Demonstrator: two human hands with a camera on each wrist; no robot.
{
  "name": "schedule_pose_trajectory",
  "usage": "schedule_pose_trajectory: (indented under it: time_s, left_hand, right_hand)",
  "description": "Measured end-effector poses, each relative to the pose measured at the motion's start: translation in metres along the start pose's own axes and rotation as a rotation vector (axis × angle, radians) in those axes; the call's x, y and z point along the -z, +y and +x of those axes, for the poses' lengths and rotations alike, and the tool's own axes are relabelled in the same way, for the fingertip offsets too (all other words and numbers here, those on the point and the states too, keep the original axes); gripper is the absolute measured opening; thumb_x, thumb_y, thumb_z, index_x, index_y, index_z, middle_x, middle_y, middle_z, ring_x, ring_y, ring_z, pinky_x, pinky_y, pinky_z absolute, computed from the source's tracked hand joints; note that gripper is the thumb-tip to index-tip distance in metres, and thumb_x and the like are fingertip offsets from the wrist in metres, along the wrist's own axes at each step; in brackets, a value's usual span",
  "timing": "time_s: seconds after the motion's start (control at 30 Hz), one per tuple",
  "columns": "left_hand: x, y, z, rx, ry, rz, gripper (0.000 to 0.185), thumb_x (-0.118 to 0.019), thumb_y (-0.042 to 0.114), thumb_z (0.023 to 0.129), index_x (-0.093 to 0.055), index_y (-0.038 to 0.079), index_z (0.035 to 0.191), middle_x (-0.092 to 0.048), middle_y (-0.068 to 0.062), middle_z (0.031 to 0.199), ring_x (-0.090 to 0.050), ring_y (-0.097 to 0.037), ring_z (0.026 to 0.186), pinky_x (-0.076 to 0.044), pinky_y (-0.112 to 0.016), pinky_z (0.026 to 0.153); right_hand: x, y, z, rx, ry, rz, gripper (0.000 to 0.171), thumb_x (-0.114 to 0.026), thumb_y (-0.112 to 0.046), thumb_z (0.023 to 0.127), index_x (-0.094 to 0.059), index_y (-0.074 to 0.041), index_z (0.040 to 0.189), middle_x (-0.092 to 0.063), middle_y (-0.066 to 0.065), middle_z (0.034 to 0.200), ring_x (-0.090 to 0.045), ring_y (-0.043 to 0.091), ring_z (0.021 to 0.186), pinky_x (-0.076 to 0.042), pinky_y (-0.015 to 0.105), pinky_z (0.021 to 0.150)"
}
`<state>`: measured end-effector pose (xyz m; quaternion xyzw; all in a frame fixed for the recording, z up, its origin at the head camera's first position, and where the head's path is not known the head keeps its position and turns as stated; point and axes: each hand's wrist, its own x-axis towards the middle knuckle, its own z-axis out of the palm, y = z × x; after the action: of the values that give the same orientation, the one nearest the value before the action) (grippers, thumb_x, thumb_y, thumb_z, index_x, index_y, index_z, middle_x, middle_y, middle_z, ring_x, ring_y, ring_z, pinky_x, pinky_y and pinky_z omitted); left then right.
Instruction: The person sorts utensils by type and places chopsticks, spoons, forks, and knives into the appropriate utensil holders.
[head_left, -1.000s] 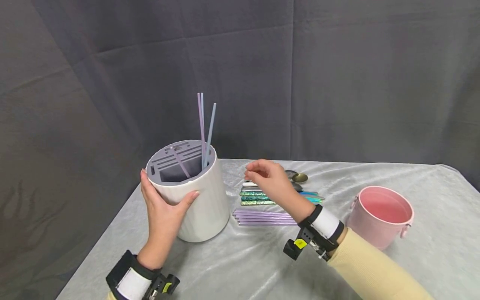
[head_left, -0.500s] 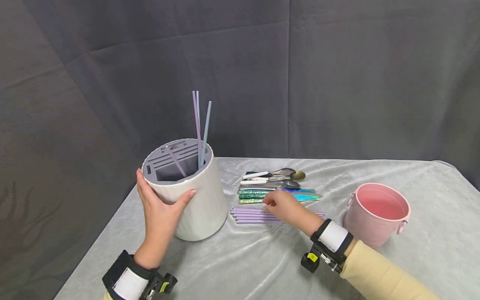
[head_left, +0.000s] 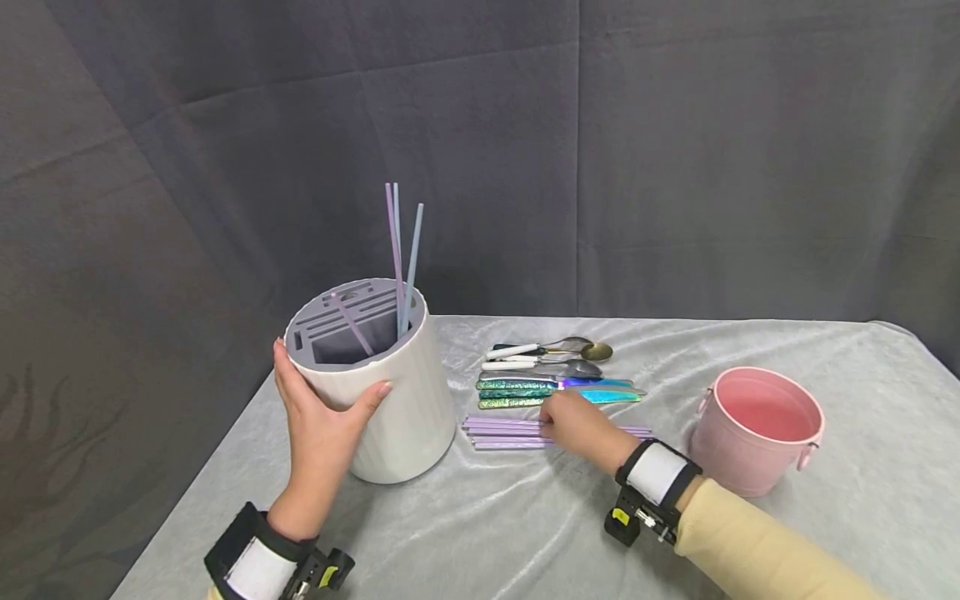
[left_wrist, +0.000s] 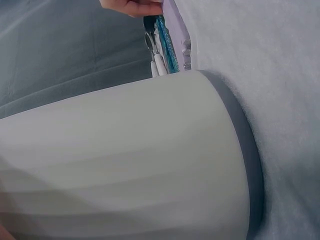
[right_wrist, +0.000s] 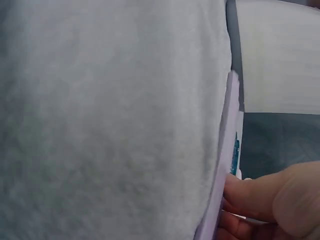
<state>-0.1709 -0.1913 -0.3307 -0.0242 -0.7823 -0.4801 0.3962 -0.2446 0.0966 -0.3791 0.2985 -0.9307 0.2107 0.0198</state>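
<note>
My left hand [head_left: 327, 425] grips the side of a white round utensil holder [head_left: 405, 417], thumb at its front and fingers along its left side. The holder's grey slotted insert [head_left: 330, 354] carries several purple and blue chopsticks [head_left: 413, 267], some tall and one leaning low. On the table, my right hand [head_left: 581, 425] pinches at a row of purple chopsticks [head_left: 502, 431]. The thumb [right_wrist: 245, 192] presses against their side in the right wrist view, with the other fingers curled partly out of sight.
Behind the chopsticks lie knives with glittery green handles [head_left: 510, 393] and several spoons [head_left: 596, 352], some white-handled. A pink bucket [head_left: 750, 467] stands right of my right forearm. A grey curtain [head_left: 675, 167] hangs behind the cloth-covered table [head_left: 450, 533].
My right hand has come down from above the cutlery to the purple chopsticks and its fingers have closed in on them. My left hand stays on the utensil holder.
</note>
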Motion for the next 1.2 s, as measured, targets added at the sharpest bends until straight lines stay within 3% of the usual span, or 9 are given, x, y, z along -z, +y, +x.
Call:
schedule_pose_trajectory:
  time_s: [0.2, 0.43, 0.6, 0.77, 0.9, 1.2]
  left_hand:
    - [0.0000, 0.0020, 0.0000, 0.007, -0.002, 0.004, 0.124, -0.086, 0.042, 0.071, -0.003, -0.002, 0.153, -0.010, -0.021, 0.157, -0.013, -0.030, 0.143, -0.014, -0.049, 0.114]
    - [0.0007, 0.0031, -0.0003, 0.023, -0.013, 0.011, 0.121, -0.088, 0.023, 0.071, -0.002, 0.000, 0.153, -0.010, -0.020, 0.157, -0.014, -0.030, 0.142, -0.014, -0.051, 0.114]
    - [0.0010, 0.0025, -0.0007, 0.021, -0.010, 0.008, 0.122, -0.088, 0.026, 0.071, -0.003, 0.000, 0.153, -0.010, -0.020, 0.157, -0.014, -0.029, 0.142, -0.014, -0.050, 0.114]
    - [0.0010, 0.0011, -0.0010, 0.006, -0.001, -0.001, 0.123, -0.087, 0.038, 0.071, -0.003, -0.001, 0.153, -0.011, -0.020, 0.157, -0.014, -0.029, 0.142, -0.014, -0.049, 0.114]
    - [0.0009, 0.0001, -0.0008, -0.001, 0.010, -0.003, 0.124, -0.085, 0.045, 0.071, -0.005, -0.001, 0.153, -0.012, -0.020, 0.156, -0.015, -0.029, 0.142, -0.015, -0.049, 0.114]
    - [0.0006, 0.0002, 0.0003, 0.013, 0.006, 0.002, 0.122, -0.087, 0.035, 0.071, -0.005, 0.000, 0.153, -0.012, -0.019, 0.157, -0.014, -0.028, 0.143, -0.014, -0.048, 0.115]
  right_hand:
    - [-0.0028, 0.0021, -0.0003, 0.003, 0.016, -0.042, 0.014, -0.075, 0.002, 0.076, -0.065, -0.003, 0.069, -0.059, 0.002, 0.070, -0.057, 0.022, 0.072, -0.048, 0.036, 0.071]
    - [-0.0024, 0.0052, 0.0007, 0.031, 0.008, 0.003, 0.028, -0.074, 0.004, 0.075, -0.054, -0.008, 0.060, -0.046, -0.004, 0.063, -0.041, 0.011, 0.063, -0.040, 0.029, 0.061]
    - [-0.0040, 0.0060, -0.0016, 0.024, 0.011, 0.004, 0.014, -0.074, 0.003, 0.077, -0.064, -0.004, 0.070, -0.057, 0.000, 0.069, -0.053, 0.015, 0.070, -0.046, 0.032, 0.067]
    - [-0.0040, 0.0077, -0.0039, 0.051, 0.044, -0.014, 0.017, -0.075, 0.002, 0.077, -0.064, -0.007, 0.068, -0.056, -0.002, 0.067, -0.051, 0.014, 0.068, -0.045, 0.031, 0.063]
    - [-0.0019, 0.0077, -0.0056, 0.082, 0.068, -0.038, 0.014, -0.075, 0.002, 0.077, -0.066, -0.006, 0.069, -0.057, -0.001, 0.069, -0.054, 0.017, 0.070, -0.047, 0.033, 0.067]
    - [0.0017, 0.0031, -0.0062, 0.107, 0.082, -0.072, 0.009, -0.074, 0.004, 0.076, -0.069, -0.003, 0.074, -0.059, 0.002, 0.072, -0.058, 0.023, 0.074, -0.050, 0.036, 0.072]
